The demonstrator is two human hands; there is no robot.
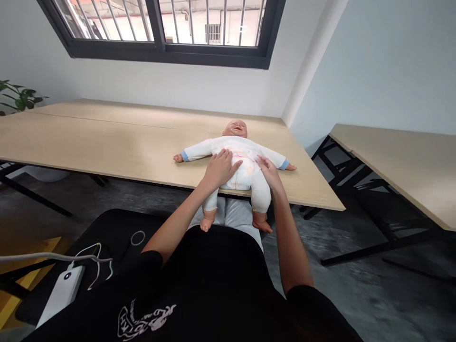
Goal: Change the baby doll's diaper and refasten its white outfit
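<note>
A baby doll (237, 178) lies on its back near the table's front edge, its head toward the wall and its legs hanging over the edge. It wears a white outfit with blue cuffs, and its arms are spread out sideways. My left hand (221, 167) rests on the doll's belly with the fingers stretched out. At the other side of the waist, the bent fingers of my right hand (268, 170) pinch the white cloth. The exact fold between those fingertips is too small to make out.
The doll is on a long light-wood table (124, 137) beneath a barred window (210, 28). A second table (402, 156) stands to the right. On a black chair (117, 228) at my left are a white power bank (64, 289) with cables and a bracelet (137, 238).
</note>
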